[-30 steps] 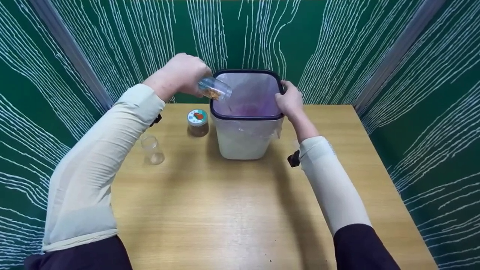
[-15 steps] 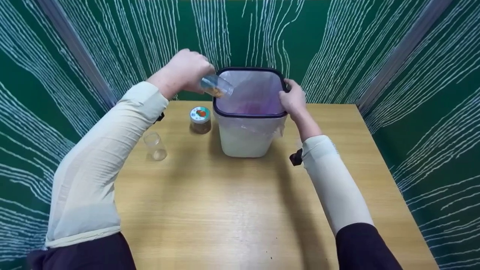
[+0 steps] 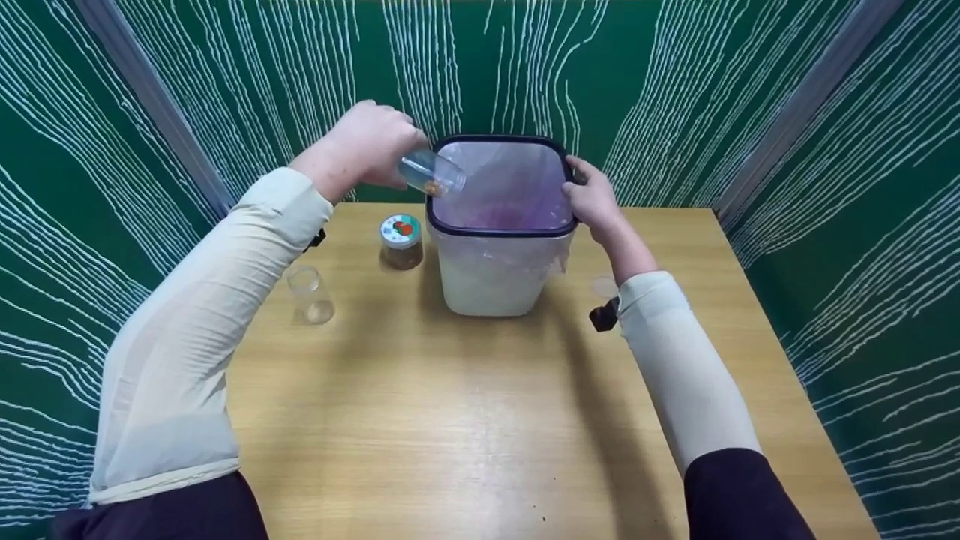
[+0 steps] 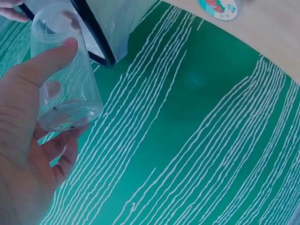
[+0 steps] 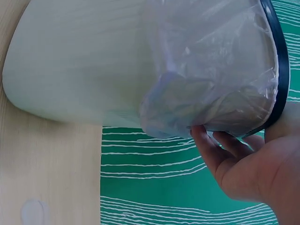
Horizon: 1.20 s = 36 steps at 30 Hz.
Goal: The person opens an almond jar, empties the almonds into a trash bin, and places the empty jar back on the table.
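Observation:
My left hand (image 3: 369,142) grips a clear jar (image 3: 433,171), tilted mouth-down over the left rim of a white bin (image 3: 491,281). A few orange-brown bits show near the jar's mouth. In the left wrist view, thumb and fingers wrap the jar (image 4: 70,91), and dark specks stick to its base. A dark rim (image 3: 502,233) holds a thin translucent liner (image 5: 211,51) in the bin. At the right side, my right hand (image 3: 592,196) holds that rim, thumb on the inner side and fingers outside against the liner. The bin's bottom is hidden.
Left of the bin stands a jar with a printed lid (image 3: 401,241) and brown contents. A clear jar (image 3: 310,295) stands nearer the left forearm. A clear round lid (image 3: 604,286) lies by the right wrist. Small dark crumbs dot the wooden table (image 3: 465,420). Patterned green walls enclose it.
The orange-brown contents in the tilted jar have dwindled to a few bits. My right hand and forearm have shifted slightly right at the rim, uncovering more of the clear lid.

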Each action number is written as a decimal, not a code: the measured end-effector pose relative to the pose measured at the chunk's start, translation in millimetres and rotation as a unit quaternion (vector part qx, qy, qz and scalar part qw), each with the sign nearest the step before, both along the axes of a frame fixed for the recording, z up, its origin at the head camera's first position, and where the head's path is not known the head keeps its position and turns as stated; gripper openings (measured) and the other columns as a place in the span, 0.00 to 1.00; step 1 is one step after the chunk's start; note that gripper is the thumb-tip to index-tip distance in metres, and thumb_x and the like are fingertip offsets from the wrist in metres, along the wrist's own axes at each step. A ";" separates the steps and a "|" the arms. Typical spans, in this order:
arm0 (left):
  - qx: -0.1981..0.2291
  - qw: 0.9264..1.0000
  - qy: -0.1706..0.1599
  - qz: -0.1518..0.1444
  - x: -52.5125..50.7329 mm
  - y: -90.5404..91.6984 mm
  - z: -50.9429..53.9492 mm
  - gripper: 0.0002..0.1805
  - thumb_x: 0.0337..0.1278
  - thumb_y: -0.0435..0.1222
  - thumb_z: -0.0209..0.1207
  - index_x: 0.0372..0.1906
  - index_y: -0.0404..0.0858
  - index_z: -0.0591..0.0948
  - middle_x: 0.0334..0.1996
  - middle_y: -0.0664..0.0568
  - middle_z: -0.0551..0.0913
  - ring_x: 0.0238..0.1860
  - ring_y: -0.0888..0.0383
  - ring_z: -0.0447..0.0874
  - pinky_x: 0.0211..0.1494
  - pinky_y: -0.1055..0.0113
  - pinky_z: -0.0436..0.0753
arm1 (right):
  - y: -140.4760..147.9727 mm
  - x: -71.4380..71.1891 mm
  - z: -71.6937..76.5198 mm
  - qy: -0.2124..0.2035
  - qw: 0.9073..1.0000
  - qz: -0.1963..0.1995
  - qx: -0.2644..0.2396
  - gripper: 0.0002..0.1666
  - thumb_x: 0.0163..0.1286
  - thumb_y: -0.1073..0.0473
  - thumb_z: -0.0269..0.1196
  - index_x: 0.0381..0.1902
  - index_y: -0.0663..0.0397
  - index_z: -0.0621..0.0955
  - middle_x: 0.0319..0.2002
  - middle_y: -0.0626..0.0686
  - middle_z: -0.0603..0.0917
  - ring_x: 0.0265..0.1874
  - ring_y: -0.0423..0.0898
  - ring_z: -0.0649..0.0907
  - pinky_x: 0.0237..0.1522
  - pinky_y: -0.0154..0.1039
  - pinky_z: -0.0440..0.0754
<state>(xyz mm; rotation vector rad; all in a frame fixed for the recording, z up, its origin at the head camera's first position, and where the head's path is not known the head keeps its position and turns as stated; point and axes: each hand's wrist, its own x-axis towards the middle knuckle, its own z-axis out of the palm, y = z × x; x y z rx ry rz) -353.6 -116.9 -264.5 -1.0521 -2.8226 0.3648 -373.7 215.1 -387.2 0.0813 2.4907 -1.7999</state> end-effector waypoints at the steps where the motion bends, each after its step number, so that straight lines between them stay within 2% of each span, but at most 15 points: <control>1: 0.002 1.000 0.000 -0.001 0.0 -0.1 0.3 0.25 0.44 0.44 0.73 0.50 0.41 0.84 0.43 0.44 0.85 0.41 0.46 0.79 0.45 0.51 0.76 | 0.4 0.0 -0.2 0.007 1.000 0.005 0.015 0.32 0.74 0.67 0.46 0.75 0.48 0.61 0.71 0.57 0.64 0.60 0.47 0.70 0.56 0.43 0.75; 6: 0.010 1.000 0.008 -0.004 -0.1 0.3 3.4 0.23 0.44 0.44 0.73 0.48 0.40 0.85 0.42 0.43 0.85 0.40 0.46 0.79 0.45 0.50 0.77 | 0.4 -0.4 3.0 0.044 0.994 0.012 0.094 0.30 0.73 0.67 0.46 0.72 0.53 0.66 0.70 0.56 0.65 0.64 0.44 0.65 0.63 0.39 0.68; 9: 0.008 1.000 0.009 -0.003 0.4 0.9 3.4 0.23 0.45 0.44 0.72 0.49 0.40 0.85 0.43 0.43 0.85 0.40 0.46 0.79 0.46 0.50 0.77 | -0.1 0.2 3.0 0.053 0.993 0.007 0.110 0.29 0.72 0.67 0.47 0.71 0.54 0.67 0.70 0.56 0.66 0.66 0.45 0.64 0.64 0.38 0.65; 16: -0.007 0.999 0.029 -0.014 0.5 6.0 4.0 0.23 0.45 0.44 0.73 0.49 0.39 0.85 0.43 0.43 0.85 0.40 0.46 0.78 0.44 0.52 0.77 | 1.2 -1.5 0.1 0.067 0.993 -0.013 0.102 0.28 0.72 0.68 0.48 0.70 0.55 0.69 0.68 0.57 0.68 0.64 0.45 0.67 0.64 0.38 0.66; 19: -0.013 0.999 0.037 -0.018 1.4 8.1 3.5 0.23 0.46 0.42 0.72 0.49 0.39 0.84 0.43 0.42 0.84 0.41 0.45 0.78 0.46 0.50 0.77 | 1.3 -1.4 -1.5 0.064 0.993 -0.016 0.101 0.28 0.72 0.68 0.48 0.69 0.55 0.69 0.68 0.58 0.69 0.64 0.45 0.67 0.63 0.38 0.67; 26: -0.036 0.995 0.089 -0.028 2.8 11.4 2.1 0.26 0.44 0.39 0.73 0.52 0.38 0.82 0.48 0.39 0.81 0.48 0.41 0.76 0.54 0.45 0.75 | -3.2 -2.4 -0.9 0.076 0.994 -0.023 0.080 0.27 0.71 0.69 0.49 0.68 0.56 0.71 0.66 0.58 0.70 0.63 0.45 0.68 0.63 0.35 0.66; 30: -0.044 0.992 0.110 -0.033 3.0 12.2 0.2 0.24 0.45 0.38 0.73 0.51 0.38 0.82 0.47 0.39 0.81 0.47 0.40 0.76 0.53 0.46 0.77 | -6.0 -3.1 -2.4 0.075 0.994 -0.023 0.079 0.28 0.71 0.69 0.49 0.68 0.56 0.71 0.66 0.58 0.70 0.63 0.44 0.68 0.62 0.35 0.68; 36: -0.043 0.988 0.137 -0.063 3.2 13.3 -5.0 0.20 0.49 0.36 0.70 0.49 0.36 0.82 0.46 0.38 0.82 0.47 0.39 0.77 0.50 0.47 0.78 | -8.1 -0.3 -7.2 0.075 0.993 -0.027 0.084 0.29 0.68 0.69 0.49 0.67 0.56 0.71 0.65 0.58 0.72 0.59 0.44 0.70 0.56 0.36 0.70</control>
